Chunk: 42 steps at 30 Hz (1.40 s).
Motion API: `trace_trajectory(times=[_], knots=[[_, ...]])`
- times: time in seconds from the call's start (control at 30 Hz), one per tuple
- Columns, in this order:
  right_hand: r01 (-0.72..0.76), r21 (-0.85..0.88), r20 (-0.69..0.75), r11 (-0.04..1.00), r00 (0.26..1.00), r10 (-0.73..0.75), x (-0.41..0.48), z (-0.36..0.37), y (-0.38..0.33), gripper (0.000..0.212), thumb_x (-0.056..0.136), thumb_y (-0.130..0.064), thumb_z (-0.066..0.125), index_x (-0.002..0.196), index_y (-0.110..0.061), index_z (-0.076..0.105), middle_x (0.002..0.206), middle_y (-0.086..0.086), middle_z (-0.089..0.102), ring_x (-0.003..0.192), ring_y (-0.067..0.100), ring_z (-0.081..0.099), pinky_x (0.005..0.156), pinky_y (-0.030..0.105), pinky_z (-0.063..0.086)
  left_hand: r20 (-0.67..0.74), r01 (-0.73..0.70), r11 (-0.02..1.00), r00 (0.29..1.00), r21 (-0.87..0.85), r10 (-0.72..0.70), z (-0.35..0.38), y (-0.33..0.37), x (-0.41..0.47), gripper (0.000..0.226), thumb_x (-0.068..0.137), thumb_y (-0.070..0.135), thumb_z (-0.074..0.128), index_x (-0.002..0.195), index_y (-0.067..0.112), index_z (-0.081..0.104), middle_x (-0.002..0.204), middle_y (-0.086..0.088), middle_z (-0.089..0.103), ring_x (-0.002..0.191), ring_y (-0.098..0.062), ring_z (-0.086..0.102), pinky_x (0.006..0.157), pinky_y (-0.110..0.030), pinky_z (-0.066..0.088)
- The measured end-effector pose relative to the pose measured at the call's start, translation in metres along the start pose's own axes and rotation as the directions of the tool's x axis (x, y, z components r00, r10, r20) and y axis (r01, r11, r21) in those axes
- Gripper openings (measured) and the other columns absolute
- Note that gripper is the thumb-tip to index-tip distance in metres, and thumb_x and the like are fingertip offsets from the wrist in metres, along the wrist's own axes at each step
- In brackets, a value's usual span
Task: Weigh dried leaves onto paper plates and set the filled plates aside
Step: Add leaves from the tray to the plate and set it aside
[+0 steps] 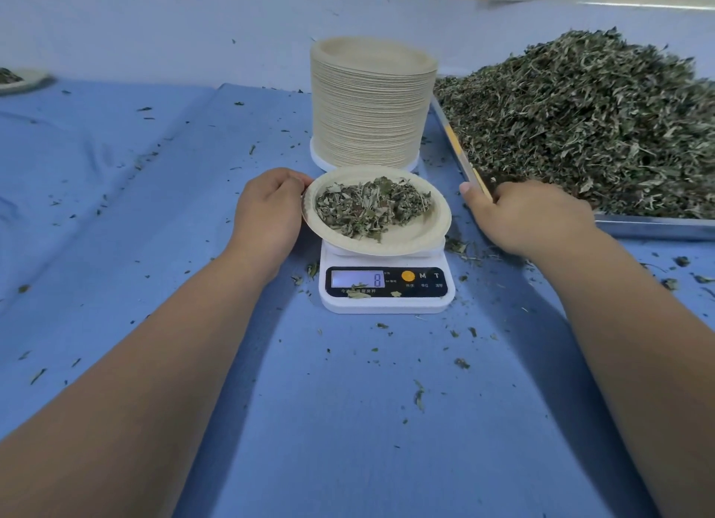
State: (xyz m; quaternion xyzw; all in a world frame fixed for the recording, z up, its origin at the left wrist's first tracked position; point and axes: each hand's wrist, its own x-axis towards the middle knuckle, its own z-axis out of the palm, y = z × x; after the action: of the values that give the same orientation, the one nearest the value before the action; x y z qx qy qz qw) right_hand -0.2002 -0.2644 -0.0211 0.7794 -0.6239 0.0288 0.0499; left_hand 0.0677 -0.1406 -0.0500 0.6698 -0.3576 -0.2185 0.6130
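**Desk:** What sits farthest out from the left hand?

**Photographer:** A filled plate [21, 79], well apart up at the far corner and partly cut off by the frame edge. It appears to be a portion already set aside on the blue cloth [116, 208].

**Desk:** And the left hand itself?

**Photographer:** The left hand [267, 212] reaches forward with the forearm straight and the knuckles up. Its fingers curl over the near-left rim of the paper plate [410, 239], gripping it. The plate rests on the white scale [387, 301], between the two hands, and carries a loose mound of dried leaves [371, 206]. The display reads 8.

**Desk:** Which step is that?

**Photographer:** By my reading the weighing is finished and the lift-off is starting. The next move calls for a level carry toward the left, so that no leaves slide off the shallow rim.

**Desk:** Beyond the plate?

**Photographer:** A tall stack of empty plates [371, 107] stands just past the scale, ready to supply the next one.

**Desk:** The right hand?

**Photographer:** The right hand [530, 215] lies palm down at the near corner of the metal tray [657, 227], thumb pointing toward the scale. Its fingers are bent over the tray edge, touching the big leaf heap [588, 123]. Whether they pinch any leaves, I cannot tell.
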Motion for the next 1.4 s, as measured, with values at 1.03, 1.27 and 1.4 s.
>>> trace_trajectory(times=[1.03,1.27,1.4], knots=[[0.496,0.584,-0.353,0.643,0.868,-0.350,-0.045,-0.034,-0.059,0.023,0.086,-0.018,0.071,0.099,-0.038,0.071,0.084,-0.005,0.070,0.076,0.010,0.063,0.073,0.016,0.050,0.006,-0.021,1.000,1.000,-0.014,0.021,0.001,-0.005,0.003,0.032,0.082,0.016,0.045,0.068,0.024,0.072,0.074,0.009,0.071,0.074,-0.011,0.062,0.074,-0.036,0.052],[0.495,0.744,-0.451,0.449,0.868,-0.209,-0.048,-0.038,-0.062,0.018,0.087,-0.018,0.075,0.100,-0.029,0.075,0.086,-0.013,0.071,0.070,-0.003,0.057,0.072,0.022,0.049,0.003,-0.023,1.000,1.000,-0.009,0.023,0.001,-0.004,0.002,0.031,0.086,0.014,0.046,0.072,0.022,0.072,0.076,0.008,0.071,0.076,-0.013,0.063,0.076,-0.037,0.052],[0.511,0.742,-0.461,0.434,0.859,-0.222,-0.050,-0.037,-0.064,0.017,0.088,-0.018,0.075,0.101,-0.029,0.075,0.082,-0.021,0.067,0.070,-0.002,0.057,0.074,0.026,0.053,0.003,-0.023,1.000,1.000,-0.006,0.023,0.001,-0.004,0.002,0.030,0.085,0.015,0.046,0.075,0.021,0.073,0.078,0.005,0.073,0.079,-0.014,0.064,0.078,-0.037,0.053]])
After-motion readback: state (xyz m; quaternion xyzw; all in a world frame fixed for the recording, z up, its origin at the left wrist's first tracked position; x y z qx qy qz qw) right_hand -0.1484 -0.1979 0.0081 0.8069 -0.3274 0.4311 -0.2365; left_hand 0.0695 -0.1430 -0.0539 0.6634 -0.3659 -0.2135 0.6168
